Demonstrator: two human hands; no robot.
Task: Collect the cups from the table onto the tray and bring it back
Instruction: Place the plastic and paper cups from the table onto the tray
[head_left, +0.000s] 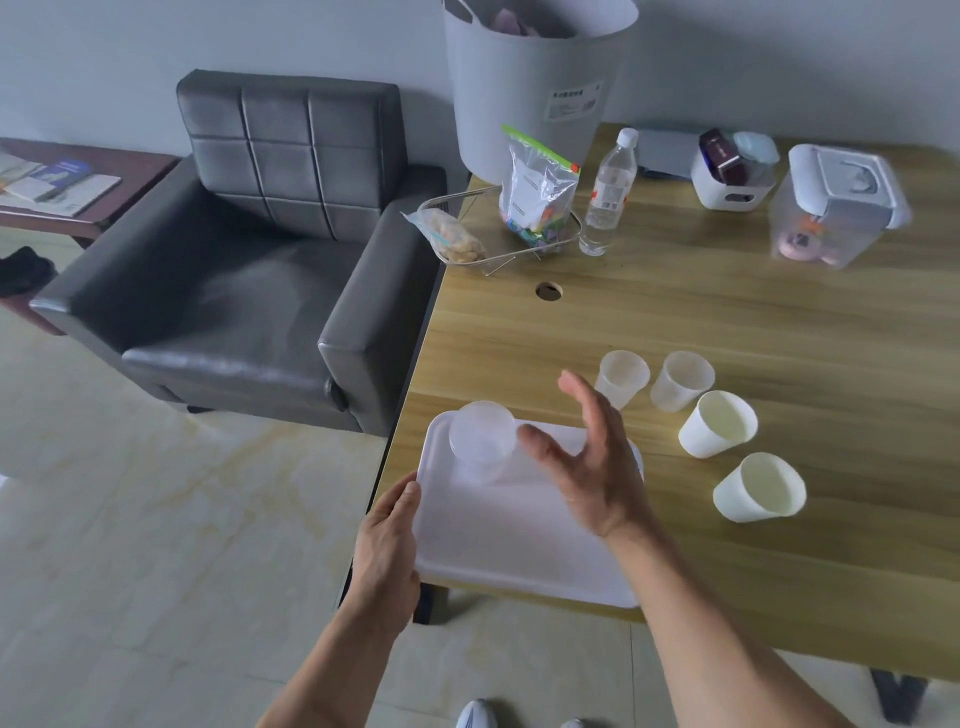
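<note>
A white tray (509, 535) lies on the near left corner of the wooden table (727, 322). One clear plastic cup (483, 441) stands in the tray's far left corner. My left hand (387, 545) grips the tray's left edge. My right hand (582, 457) hovers over the tray with fingers spread, its thumb just beside the clear cup, holding nothing. Two more clear cups (621, 376) (680, 380) stand on the table beyond my right hand. Two white paper cups (719, 423) (759, 487) stand to the right of the tray.
A grey leather armchair (249, 260) sits against the table's left side. At the table's far end are a wire basket with snack bags (498, 228), a water bottle (609, 195), a grey bin (535, 78), and white and clear storage containers (836, 208). A round cable hole (548, 291) is in the tabletop.
</note>
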